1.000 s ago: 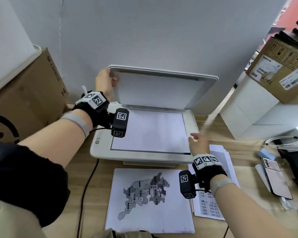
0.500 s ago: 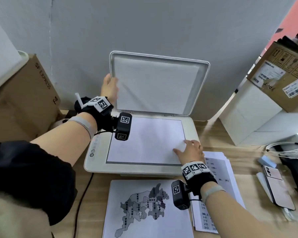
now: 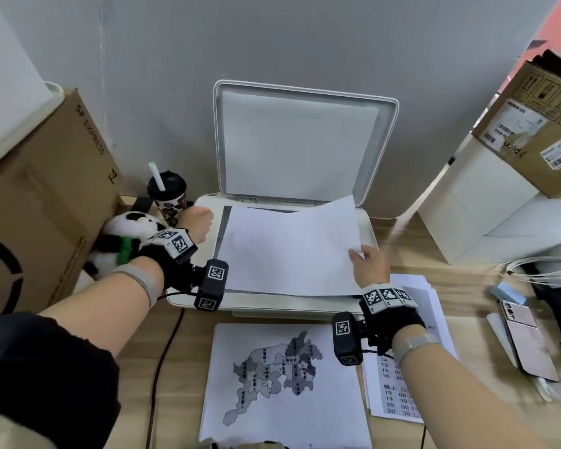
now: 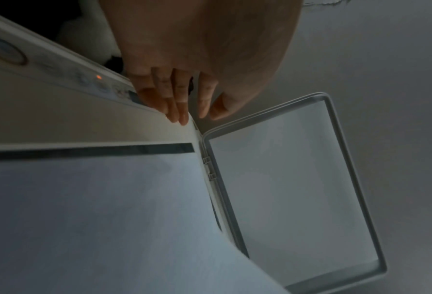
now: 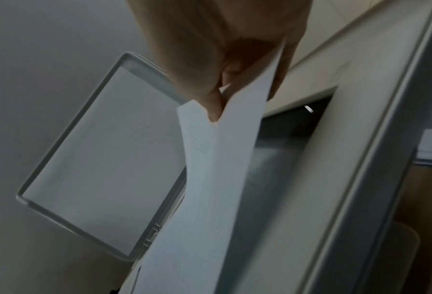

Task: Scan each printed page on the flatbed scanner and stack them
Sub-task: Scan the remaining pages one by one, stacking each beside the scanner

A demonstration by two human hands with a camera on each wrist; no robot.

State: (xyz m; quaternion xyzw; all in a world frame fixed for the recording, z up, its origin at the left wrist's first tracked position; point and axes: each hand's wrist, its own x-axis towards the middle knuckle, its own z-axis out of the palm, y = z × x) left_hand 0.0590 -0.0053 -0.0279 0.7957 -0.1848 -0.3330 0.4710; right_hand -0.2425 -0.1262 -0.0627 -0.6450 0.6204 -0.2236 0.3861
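The white flatbed scanner [image 3: 367, 229] stands with its lid [image 3: 302, 140] upright against the wall. My right hand [image 3: 354, 255] pinches the right edge of a white sheet [image 3: 289, 247] and holds that side up off the glass; the sheet's left side still lies on it. In the right wrist view the thumb and fingers [image 5: 216, 108] clamp the sheet [image 5: 209, 189] above the dark glass [image 5: 280, 149]. My left hand [image 3: 199, 223] hovers by the scanner's back left corner, holding nothing; its fingers [image 4: 182, 103] hang relaxed next to the control panel. A map page [image 3: 282, 384] lies in front of the scanner, and a pile of printed pages [image 3: 392, 393] to its right.
A large cardboard box [image 3: 46, 205], a cup with a straw [image 3: 167, 196] and a panda plush [image 3: 127, 234] crowd the left. White boxes [image 3: 483, 215], a coiled cable [image 3: 538, 270] and a phone [image 3: 528, 341] sit on the right. A black cord [image 3: 162, 361] runs down from the scanner.
The lid went from half raised to fully upright. My left hand let go of it and dropped to the scanner's back left corner. My right hand took the sheet's right edge and lifted it.
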